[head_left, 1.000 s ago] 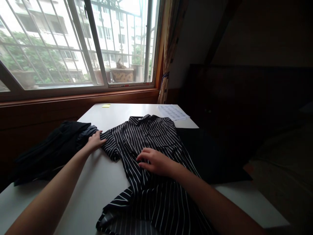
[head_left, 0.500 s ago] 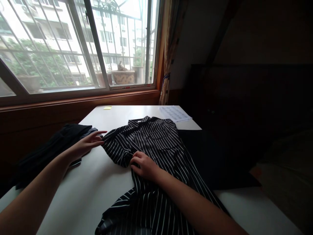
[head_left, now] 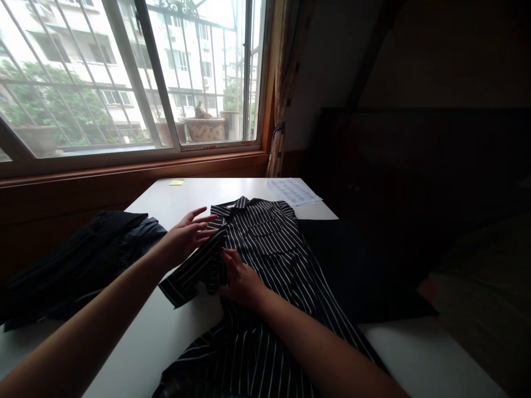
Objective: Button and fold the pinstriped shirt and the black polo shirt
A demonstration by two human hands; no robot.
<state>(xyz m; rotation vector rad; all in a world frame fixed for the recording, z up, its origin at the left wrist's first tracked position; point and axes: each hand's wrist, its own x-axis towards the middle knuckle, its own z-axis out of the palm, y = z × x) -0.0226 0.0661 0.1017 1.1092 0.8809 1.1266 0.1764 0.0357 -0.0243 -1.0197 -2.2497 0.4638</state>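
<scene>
A black shirt (head_left: 269, 232) with white stripes lies spread lengthwise on the white table, its collar at the far end. At its left side, the sleeve (head_left: 185, 279) is lifted and folded partway, the end hanging toward the left. Over that sleeve reaches my left hand (head_left: 188, 236), fingers stretched and spread, against the fabric's upper edge. My right hand (head_left: 243, 283) is closed on the sleeve by the shirt's left side, thumb and fingers pinching the cloth. The near part of the shirt is bunched and partly covered by my right forearm.
Dark folded clothes (head_left: 83, 260) are heaped on the table's left side. A dark cloth (head_left: 357, 271) lies right of the shirt. Printed papers (head_left: 293, 192) and a yellow sticky note (head_left: 177, 182) rest at the far end of the table (head_left: 124, 342), below a barred window.
My left hand has moved right, toward the shirt's middle. The sleeve, flat before, is now raised and folded. My right hand stays near the same spot, gripping cloth. The view has shifted slightly.
</scene>
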